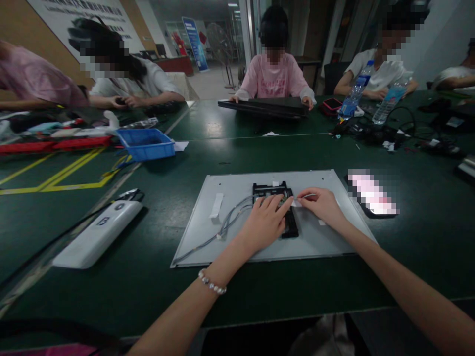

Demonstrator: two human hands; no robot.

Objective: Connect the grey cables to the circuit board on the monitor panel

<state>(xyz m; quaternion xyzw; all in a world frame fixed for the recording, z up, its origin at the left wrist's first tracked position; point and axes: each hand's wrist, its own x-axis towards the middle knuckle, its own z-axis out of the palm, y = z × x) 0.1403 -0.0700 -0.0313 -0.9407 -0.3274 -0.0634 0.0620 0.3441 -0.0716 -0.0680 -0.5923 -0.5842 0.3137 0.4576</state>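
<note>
A flat light-grey panel (330, 244) lies on the green table, with a black plastic housing (291, 228) at its middle. My left hand (265, 220) rests over the housing with its fingers stretched out, hiding much of it. At the housing's right edge, my right hand (323, 206) pinches a small white strip (296, 203), perhaps tape, between thumb and forefinger. Grey cables (233, 217) run from the housing under the left hand's side toward the panel's lower left corner. Another white strip (216, 205) stands out on the panel's left part.
A white power bank (100, 232) with a black cable lies left, a phone (372, 194) right. Farther off are a blue bin (145, 144), water bottles (356, 94) and tangled black cables (389, 133). Across the table, a person holds a black flat panel (263, 108); other people sit around.
</note>
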